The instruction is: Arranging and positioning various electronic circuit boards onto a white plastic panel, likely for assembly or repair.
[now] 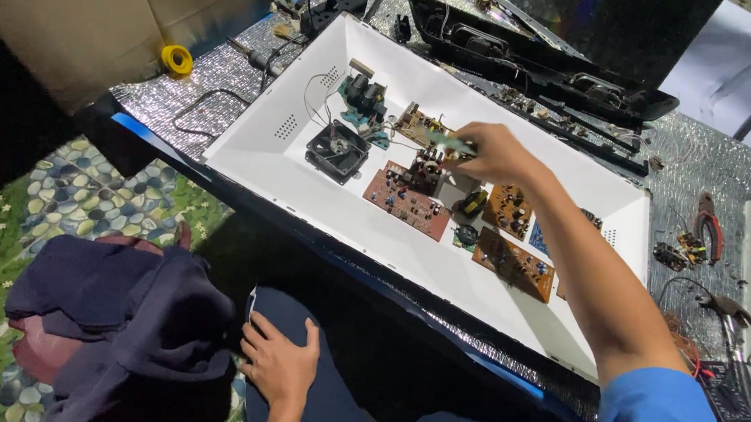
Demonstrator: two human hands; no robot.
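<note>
Left hand [279,363] rests flat and spread on the near lap while the right hand [489,151] pinches a small part [451,143] over boards [408,204] in the white tray [266,148], needing a steady, careful touch.

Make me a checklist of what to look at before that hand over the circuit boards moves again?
1. Right hand has a grip on the small green board: ok, pinched at the fingertips.
2. Left hand out of the way: ok, flat on the dark cloth below the table edge.
3. Thin wires near the black fan free of the hand: ok.
4. Brown circuit board lying flat in the white tray: ok.
5. Whether the green board is joined to parts beneath: cannot tell.
6. Red-handled pliers within reach on the foil mat: ok.
</note>
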